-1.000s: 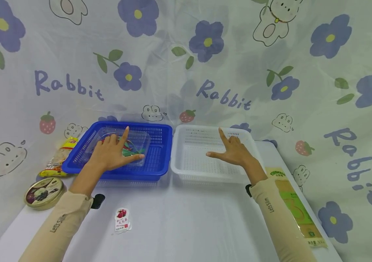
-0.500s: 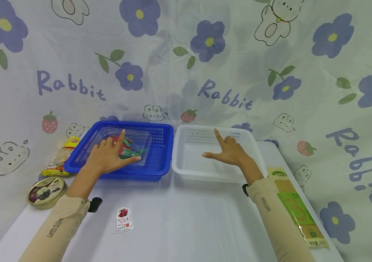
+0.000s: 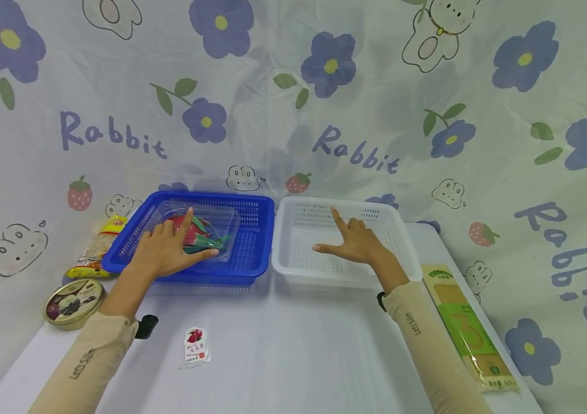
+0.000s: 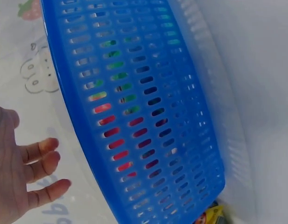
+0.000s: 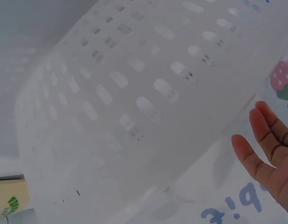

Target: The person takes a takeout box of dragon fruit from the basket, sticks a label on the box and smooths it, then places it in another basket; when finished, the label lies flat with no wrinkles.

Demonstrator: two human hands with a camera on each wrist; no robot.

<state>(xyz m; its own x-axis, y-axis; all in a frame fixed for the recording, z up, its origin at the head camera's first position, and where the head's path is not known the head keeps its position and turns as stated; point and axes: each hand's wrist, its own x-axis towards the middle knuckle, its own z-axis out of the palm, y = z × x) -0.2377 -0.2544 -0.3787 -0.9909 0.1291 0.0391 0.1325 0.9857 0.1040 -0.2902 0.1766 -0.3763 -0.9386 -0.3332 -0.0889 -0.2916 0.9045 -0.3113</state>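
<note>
My left hand is over the left part of the blue basket, index finger and thumb spread, nothing in its grasp. Beneath it lies a clear plastic box with a red, green-tipped fruit that looks like a dragon fruit, partly hidden by the hand. The box's colours show through the basket's slots in the left wrist view. Over the white basket, my right hand holds nothing, its thumb and index finger apart. Loosely bent fingers appear beyond the white wall in the right wrist view.
A yellow-ended snack bag and a round tin stand left of the blue basket. On the white table lies a dragon fruit label. A long flat noodle-like packet lies along the right edge. A printed curtain hangs behind.
Both hands have shifted slightly: the left a little left relative to the blue basket, showing more of the fruit, the right leftward over the white basket. The baskets and box stay put.
</note>
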